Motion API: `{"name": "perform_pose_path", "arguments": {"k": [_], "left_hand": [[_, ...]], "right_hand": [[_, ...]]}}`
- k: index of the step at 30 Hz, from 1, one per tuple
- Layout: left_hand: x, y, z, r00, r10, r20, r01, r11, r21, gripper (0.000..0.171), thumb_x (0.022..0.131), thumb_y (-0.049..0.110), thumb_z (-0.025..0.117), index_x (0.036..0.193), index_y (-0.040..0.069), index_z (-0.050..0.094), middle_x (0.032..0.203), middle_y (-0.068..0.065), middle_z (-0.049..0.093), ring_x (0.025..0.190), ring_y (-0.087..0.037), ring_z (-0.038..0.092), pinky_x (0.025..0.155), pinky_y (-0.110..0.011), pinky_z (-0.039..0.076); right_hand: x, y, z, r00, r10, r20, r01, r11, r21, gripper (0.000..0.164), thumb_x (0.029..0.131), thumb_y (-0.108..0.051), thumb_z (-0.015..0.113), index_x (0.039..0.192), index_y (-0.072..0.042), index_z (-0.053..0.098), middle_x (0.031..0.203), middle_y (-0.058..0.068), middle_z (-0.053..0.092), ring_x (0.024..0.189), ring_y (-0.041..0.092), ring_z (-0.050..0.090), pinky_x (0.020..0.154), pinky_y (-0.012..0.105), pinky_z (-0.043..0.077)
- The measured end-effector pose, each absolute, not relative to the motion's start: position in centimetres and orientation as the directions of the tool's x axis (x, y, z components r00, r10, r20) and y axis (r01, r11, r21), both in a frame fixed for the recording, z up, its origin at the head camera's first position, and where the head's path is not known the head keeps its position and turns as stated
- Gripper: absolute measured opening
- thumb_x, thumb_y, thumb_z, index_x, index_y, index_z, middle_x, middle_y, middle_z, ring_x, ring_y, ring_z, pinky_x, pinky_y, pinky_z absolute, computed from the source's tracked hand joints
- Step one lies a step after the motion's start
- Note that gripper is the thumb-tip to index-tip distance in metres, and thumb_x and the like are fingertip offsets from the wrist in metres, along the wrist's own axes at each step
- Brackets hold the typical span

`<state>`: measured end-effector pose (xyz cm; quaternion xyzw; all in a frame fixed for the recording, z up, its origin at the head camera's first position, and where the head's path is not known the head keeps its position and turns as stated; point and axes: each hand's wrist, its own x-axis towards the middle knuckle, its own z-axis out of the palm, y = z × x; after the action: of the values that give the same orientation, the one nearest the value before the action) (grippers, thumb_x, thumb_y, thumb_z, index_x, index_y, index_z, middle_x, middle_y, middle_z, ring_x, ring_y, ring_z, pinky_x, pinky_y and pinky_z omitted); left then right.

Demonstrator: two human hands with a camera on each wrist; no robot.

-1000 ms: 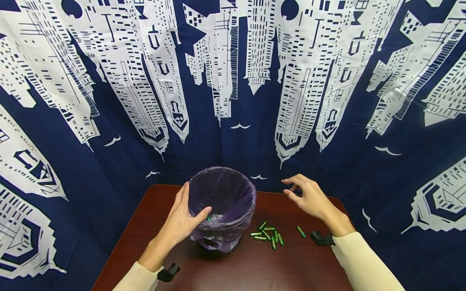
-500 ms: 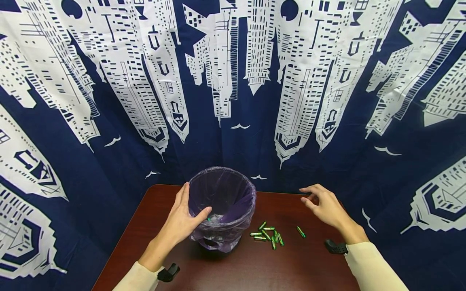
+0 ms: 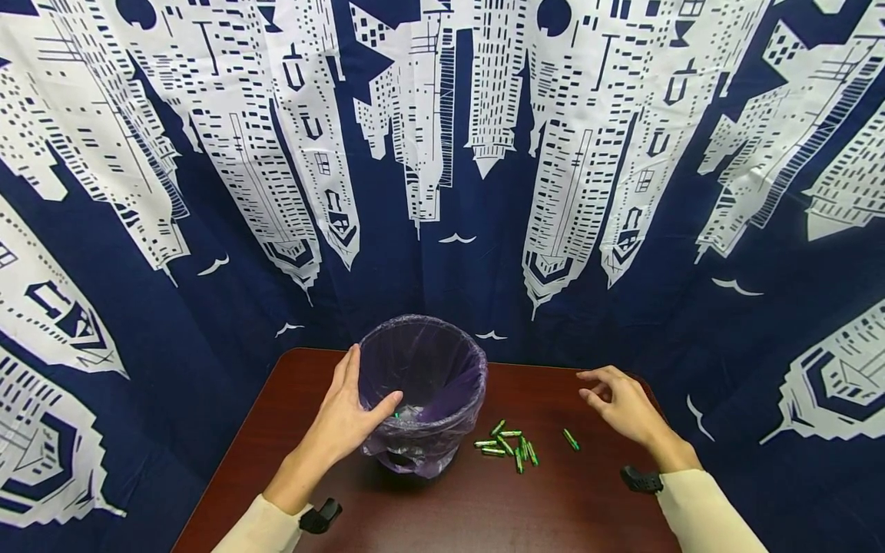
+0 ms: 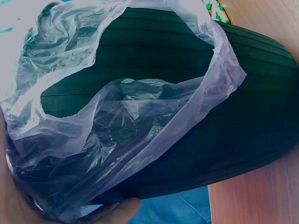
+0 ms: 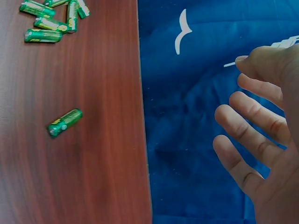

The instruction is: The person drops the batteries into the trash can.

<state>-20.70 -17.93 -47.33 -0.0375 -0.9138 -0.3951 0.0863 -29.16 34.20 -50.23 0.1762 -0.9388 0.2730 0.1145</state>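
Observation:
A dark trash bin [image 4: 261, 93], lined with a thin purple plastic bag [image 3: 449, 418], stands on the table with its mouth facing up. My left hand [image 3: 349, 415] holds the bin's near left rim, its thumb at the front and its fingers along the left side. Part of a small green thing [image 3: 397, 415] shows by the thumb. Right of the bin lies a loose group of several green batteries [image 3: 508, 444]. One battery [image 5: 64, 122] lies apart, nearer my right hand [image 3: 625, 403]. That hand hovers at the table's right side, fingers loosely bent, holding nothing.
The reddish-brown wooden table [image 3: 525, 514] ends at the right below my right hand. A dark blue curtain [image 3: 442, 284] with white buildings and birds hangs behind and beside it. Each wrist wears a black strap device [image 3: 641, 480].
My right hand has moved rightward and down, away from the bin, over to the table's right side. The left hand, bin and batteries have stayed in place.

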Motion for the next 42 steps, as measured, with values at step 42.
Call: {"name": "perform_pose_path", "arguments": {"k": [42], "left_hand": [[-20.7, -18.0, -47.3, -0.982, -0.002, 0.187, 0.134, 0.69, 0.711, 0.127, 0.101, 0.061, 0.082, 0.188, 0.007, 0.007, 0.197, -0.02, 0.011, 0.177, -0.052, 0.033, 0.138, -0.073, 0.036]], "right_hand": [[-29.1, 34.7, -59.4, -0.972, -0.235, -0.024, -0.176, 0.788, -0.59, 0.065, 0.102, -0.011, 0.089, 0.161, 0.003, 0.064, 0.145, 0.031, 0.064, 0.114, 0.032, 0.069, 0.095, 0.052, 0.065]]}}
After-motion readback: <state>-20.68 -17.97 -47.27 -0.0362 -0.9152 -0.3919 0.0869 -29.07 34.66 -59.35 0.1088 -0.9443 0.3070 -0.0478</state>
